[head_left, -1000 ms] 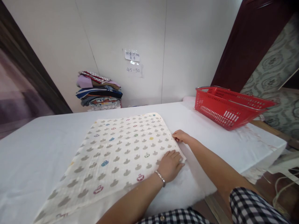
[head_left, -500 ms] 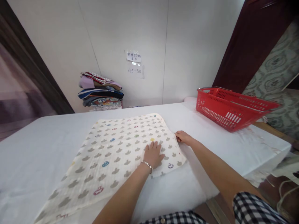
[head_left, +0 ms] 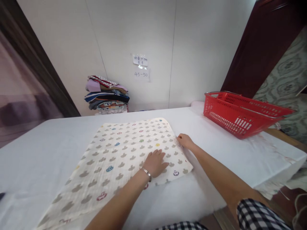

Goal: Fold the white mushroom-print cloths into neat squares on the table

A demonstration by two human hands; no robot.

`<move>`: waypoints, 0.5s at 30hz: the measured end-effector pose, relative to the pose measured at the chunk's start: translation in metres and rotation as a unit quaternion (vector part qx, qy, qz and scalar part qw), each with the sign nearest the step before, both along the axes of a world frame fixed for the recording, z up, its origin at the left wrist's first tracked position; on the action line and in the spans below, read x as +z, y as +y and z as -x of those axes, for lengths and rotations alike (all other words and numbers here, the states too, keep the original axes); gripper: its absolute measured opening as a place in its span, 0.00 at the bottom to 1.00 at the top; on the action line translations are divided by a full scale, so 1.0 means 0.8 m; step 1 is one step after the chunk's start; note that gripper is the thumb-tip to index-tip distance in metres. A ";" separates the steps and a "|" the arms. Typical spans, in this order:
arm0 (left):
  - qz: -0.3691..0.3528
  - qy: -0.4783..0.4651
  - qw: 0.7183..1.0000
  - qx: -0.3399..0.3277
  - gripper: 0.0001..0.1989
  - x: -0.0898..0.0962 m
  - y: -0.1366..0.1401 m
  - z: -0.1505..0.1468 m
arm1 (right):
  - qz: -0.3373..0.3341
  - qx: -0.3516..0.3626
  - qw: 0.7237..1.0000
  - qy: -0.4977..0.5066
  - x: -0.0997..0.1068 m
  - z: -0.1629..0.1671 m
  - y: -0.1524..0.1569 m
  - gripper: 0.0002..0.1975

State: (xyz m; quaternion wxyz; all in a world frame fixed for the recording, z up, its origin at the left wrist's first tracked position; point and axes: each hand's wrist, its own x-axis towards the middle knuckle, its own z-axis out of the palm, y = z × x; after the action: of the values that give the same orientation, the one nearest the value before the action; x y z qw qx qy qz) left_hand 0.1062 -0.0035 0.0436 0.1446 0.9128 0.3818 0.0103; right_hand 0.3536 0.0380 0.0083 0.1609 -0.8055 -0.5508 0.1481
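A cream cloth (head_left: 129,148) printed with grey mushrooms and a few coloured ones lies spread on the white-covered table. My left hand (head_left: 155,162), with a bracelet at the wrist, rests flat on its right part, fingers stretched out. At the cloth's right edge, my right hand (head_left: 185,141) has its fingers closed in a pinch on the fabric. Just below that grip the edge looks slightly gathered. The near left end of the cloth runs toward the bottom of the view.
A stack of folded fabrics (head_left: 107,95) stands at the back left by the wall. At the back right sits a red plastic basket (head_left: 230,116) with metal handles. Paper signs (head_left: 141,67) are stuck to the wall. The white table cover (head_left: 254,166) reaches the table's right edge.
The view has shifted slightly. My right hand has drawn the pinched cloth edge a little to the left. My left hand stays flat, slid slightly left.
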 end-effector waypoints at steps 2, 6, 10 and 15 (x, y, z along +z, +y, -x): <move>-0.004 0.017 1.000 0.006 0.26 0.000 -0.004 0.013 | 0.012 -0.006 1.000 -0.009 0.001 0.005 0.007 0.13; -0.034 0.027 0.999 0.030 0.27 -0.020 -0.012 0.039 | 0.022 -0.016 0.999 -0.020 -0.003 0.008 0.017 0.12; -0.052 -0.008 0.998 0.035 0.26 -0.042 -0.016 0.052 | 0.010 -0.015 1.000 -0.024 -0.006 0.005 0.021 0.08; -0.074 -0.029 0.997 0.018 0.26 -0.052 -0.015 0.055 | 0.011 -0.037 0.999 -0.035 -0.009 -0.003 0.021 0.09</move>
State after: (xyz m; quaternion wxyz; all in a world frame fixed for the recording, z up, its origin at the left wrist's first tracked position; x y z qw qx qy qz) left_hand 0.0621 -0.0158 0.0018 0.0879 0.9133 0.3918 0.0673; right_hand 0.3558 0.0545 0.0007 0.1386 -0.8316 -0.5243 0.1199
